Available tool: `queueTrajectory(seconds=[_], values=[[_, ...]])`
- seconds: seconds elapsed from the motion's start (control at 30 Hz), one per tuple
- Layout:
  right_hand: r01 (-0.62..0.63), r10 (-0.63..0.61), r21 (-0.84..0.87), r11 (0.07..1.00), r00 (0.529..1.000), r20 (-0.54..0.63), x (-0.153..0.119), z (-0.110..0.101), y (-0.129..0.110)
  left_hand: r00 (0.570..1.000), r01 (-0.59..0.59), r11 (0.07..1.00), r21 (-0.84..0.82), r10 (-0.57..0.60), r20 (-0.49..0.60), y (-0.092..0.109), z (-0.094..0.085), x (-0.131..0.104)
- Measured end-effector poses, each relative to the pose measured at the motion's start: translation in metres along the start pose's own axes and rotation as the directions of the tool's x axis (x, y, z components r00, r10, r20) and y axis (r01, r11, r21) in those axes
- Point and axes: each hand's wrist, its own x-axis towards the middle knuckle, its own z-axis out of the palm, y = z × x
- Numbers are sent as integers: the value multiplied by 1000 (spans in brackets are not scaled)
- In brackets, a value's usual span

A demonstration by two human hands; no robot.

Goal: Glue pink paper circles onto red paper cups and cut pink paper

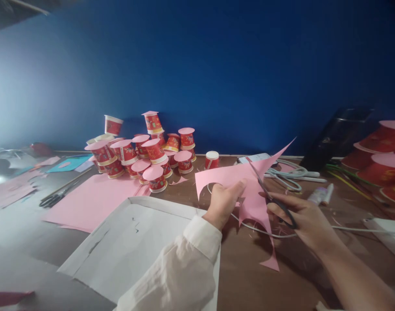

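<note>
A sheet of pink paper (231, 175) with curved pieces cut out of its edges hangs above the brown table. My left hand (224, 203), in a white sleeve, grips it between thumb and fingers near the middle. In my right hand (297, 216) is a pair of black-handled scissors (260, 181); the fingers are wrapped around the handles. The blades lie against the paper's upper right part, and I cannot tell how far apart they are. A narrow strip of the sheet dangles below, between the hands.
Red paper cups (154, 151) topped with pink paper stand stacked at the back, near a blue wall (217, 77). Pink sheets (97, 201) and a white tray-like box (119, 242) lie left. A coiled white cable (286, 175), a phone (254, 158) and a glue stick (317, 195) lie right.
</note>
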Motion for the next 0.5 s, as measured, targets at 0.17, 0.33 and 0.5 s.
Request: queueTrajectory(seconds=[0.17, 0.33, 0.5], values=[[-17, 18, 13, 1000, 1000, -19, 0, 0, 2, 1000, 2, 1000, -9, -2, 1, 1, 1, 0], [2, -2, -4, 1000, 999, -37, 0, -1, 3, 1000, 8, 1000, 8, -8, -4, 2, 1, 1], [19, -20, -25, 1000, 999, -31, 0, -1, 5, 1000, -2, 1000, 5, 2, 2, 1, 0, 2]])
